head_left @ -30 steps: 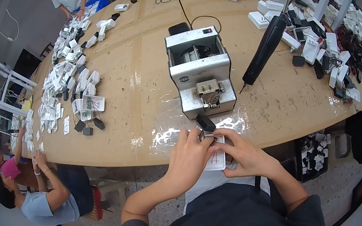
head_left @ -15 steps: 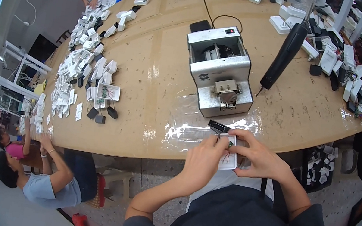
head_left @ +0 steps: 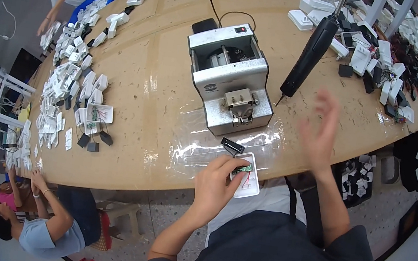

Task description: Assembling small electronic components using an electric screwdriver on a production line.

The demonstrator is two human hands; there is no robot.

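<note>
My left hand grips a white plastic housing at the table's near edge, its fingers closed at the near-left side. Inside the housing are a small green circuit board under my fingertips and thin red wires. A black rectangular part joined by a dark wire lies just beyond it. My right hand is raised over the table to the right, slightly blurred, fingers apart and holding nothing. Beyond that hand, a black electric screwdriver hangs tip down. A silver screw feeder stands in front of me.
White housings with black parts spread along the table's left side. Another pile lies at the right. A dark crate of parts sits below the table's right edge. Co-workers are at the far left, lower left and right.
My right hand has let go of the housing and moved up and right toward the screwdriver, its fingers spreading. My left hand still holds the housing. The whole view has shifted somewhat.
</note>
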